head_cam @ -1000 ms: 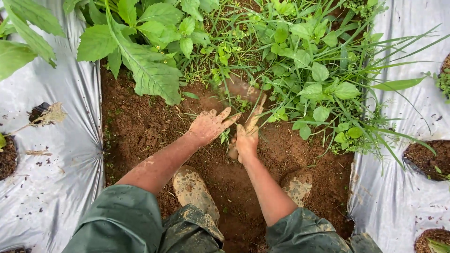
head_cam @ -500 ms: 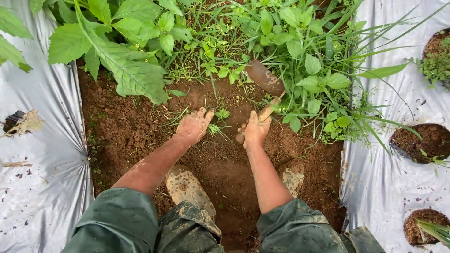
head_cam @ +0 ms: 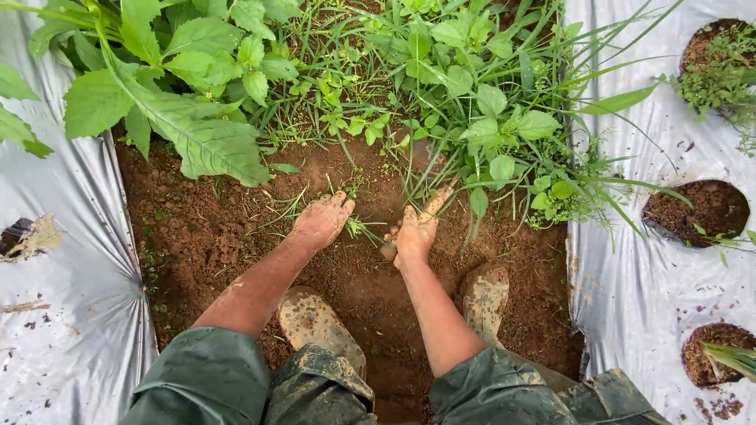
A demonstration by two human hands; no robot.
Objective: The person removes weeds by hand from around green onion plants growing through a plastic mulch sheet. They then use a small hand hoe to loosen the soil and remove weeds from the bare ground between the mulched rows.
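My muddy right hand point(head_cam: 415, 234) is shut on the wooden handle of a small hand hoe point(head_cam: 438, 200). Its soil-caked blade is blurred and sits low in the grass and weeds point(head_cam: 472, 118) just ahead. My muddy left hand point(head_cam: 321, 221) lies palm down on the bare brown soil point(head_cam: 213, 228), fingers loosely spread. Its fingertips are beside a small grass tuft point(head_cam: 358, 228) that lies between the two hands. Both forearms reach forward from green sleeves.
Silver plastic mulch covers the ground at left point(head_cam: 71, 315) and right point(head_cam: 630, 299); the right sheet has several round planting holes point(head_cam: 701, 208). A big-leafed plant point(head_cam: 197, 142) overhangs the soil strip at the far left. My muddy boots point(head_cam: 315, 319) point(head_cam: 484, 295) stand on the soil.
The hoe blade, raised above the weeds half a second ago, has come down into the grass. My left hand has drawn back slightly and settled flat on the soil.
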